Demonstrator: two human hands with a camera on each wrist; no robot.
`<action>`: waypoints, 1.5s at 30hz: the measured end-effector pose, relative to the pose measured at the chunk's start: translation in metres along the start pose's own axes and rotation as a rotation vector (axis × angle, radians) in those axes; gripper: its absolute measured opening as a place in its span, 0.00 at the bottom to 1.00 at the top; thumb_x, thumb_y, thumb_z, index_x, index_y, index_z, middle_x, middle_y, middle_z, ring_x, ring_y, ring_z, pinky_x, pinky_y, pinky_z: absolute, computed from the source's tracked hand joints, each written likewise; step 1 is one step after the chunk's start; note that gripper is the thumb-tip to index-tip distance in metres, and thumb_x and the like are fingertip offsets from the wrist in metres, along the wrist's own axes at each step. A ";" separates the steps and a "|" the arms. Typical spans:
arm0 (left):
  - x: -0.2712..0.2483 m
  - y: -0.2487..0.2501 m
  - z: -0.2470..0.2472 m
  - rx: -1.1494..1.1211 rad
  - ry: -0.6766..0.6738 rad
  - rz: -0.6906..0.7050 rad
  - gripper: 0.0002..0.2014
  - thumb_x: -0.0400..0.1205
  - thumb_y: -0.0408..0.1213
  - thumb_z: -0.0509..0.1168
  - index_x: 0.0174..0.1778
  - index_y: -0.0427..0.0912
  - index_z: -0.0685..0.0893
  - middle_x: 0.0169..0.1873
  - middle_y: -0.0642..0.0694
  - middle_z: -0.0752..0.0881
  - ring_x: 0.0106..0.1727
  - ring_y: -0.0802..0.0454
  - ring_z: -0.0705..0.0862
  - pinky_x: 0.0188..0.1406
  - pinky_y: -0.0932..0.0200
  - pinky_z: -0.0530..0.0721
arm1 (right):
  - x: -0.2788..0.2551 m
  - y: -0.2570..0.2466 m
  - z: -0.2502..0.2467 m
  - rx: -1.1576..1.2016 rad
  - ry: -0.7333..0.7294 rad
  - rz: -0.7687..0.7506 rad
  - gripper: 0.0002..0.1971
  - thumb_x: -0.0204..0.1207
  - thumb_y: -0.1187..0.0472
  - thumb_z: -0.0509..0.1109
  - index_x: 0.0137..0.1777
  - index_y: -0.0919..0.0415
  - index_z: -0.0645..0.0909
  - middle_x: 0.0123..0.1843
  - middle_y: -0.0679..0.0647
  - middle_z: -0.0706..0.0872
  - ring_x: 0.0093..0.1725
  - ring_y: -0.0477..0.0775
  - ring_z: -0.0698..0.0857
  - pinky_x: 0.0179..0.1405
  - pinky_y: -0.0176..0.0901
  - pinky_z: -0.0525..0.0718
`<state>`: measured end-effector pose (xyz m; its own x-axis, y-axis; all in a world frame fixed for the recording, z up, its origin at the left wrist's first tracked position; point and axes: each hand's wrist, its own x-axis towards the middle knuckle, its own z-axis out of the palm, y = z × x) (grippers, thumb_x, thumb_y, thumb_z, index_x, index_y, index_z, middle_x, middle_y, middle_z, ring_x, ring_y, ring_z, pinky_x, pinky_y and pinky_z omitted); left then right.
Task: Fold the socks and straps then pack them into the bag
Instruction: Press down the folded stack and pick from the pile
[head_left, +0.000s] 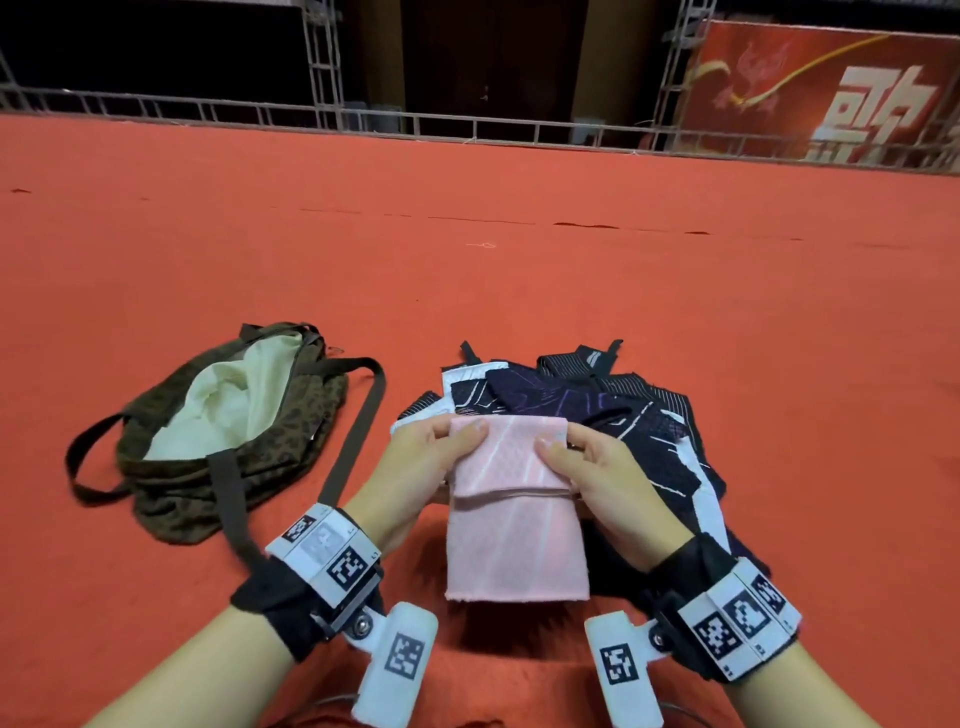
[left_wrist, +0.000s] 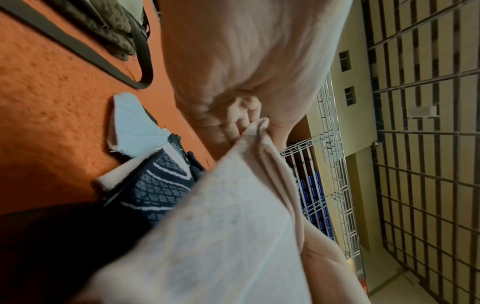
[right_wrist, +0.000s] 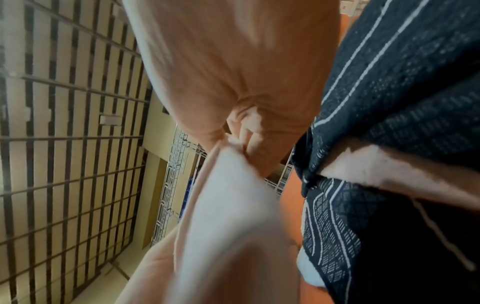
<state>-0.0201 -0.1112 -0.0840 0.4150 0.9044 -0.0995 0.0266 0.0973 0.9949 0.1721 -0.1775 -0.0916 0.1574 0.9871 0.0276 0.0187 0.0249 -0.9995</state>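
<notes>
A pale pink knitted strap (head_left: 514, 519) hangs folded over between both hands, above the red carpet. My left hand (head_left: 431, 457) pinches its top left corner and my right hand (head_left: 582, 462) pinches the top right one. The same pink strap (left_wrist: 221, 226) fills the left wrist view, and the pink strap (right_wrist: 233, 216) is blurred in the right wrist view. Behind the hands lies a pile of dark navy and white patterned socks and straps (head_left: 587, 400). An open olive leopard-print bag (head_left: 228, 415) with a cream lining lies at the left.
The bag's dark shoulder strap (head_left: 358, 415) runs across the red carpet (head_left: 467, 270) between bag and pile. A metal truss rail (head_left: 467, 124) and a red banner (head_left: 831, 88) stand far behind. Broad carpet stretches beyond the pile.
</notes>
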 end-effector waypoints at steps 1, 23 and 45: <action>-0.001 -0.002 0.000 -0.017 -0.014 -0.024 0.14 0.85 0.47 0.70 0.59 0.41 0.89 0.44 0.43 0.91 0.39 0.52 0.88 0.32 0.61 0.83 | 0.000 0.001 0.000 0.042 0.029 -0.005 0.09 0.86 0.63 0.68 0.60 0.63 0.88 0.54 0.65 0.93 0.51 0.62 0.91 0.54 0.57 0.88; -0.013 -0.018 -0.002 -0.034 -0.028 0.035 0.10 0.87 0.32 0.67 0.63 0.41 0.86 0.52 0.38 0.93 0.46 0.48 0.91 0.35 0.62 0.86 | -0.006 0.011 -0.004 0.019 -0.117 0.036 0.21 0.79 0.67 0.75 0.71 0.55 0.80 0.59 0.62 0.92 0.56 0.77 0.90 0.51 0.79 0.87; -0.011 0.000 0.013 0.110 0.032 0.137 0.07 0.82 0.34 0.74 0.55 0.43 0.90 0.49 0.39 0.92 0.45 0.51 0.88 0.41 0.58 0.85 | -0.016 -0.005 -0.013 0.133 -0.106 0.167 0.16 0.84 0.54 0.69 0.62 0.65 0.87 0.38 0.62 0.88 0.30 0.59 0.86 0.27 0.50 0.79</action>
<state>-0.0124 -0.1266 -0.0828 0.3924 0.9190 0.0385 0.0715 -0.0722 0.9948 0.1827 -0.1954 -0.0864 0.0424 0.9902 -0.1329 -0.1300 -0.1264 -0.9834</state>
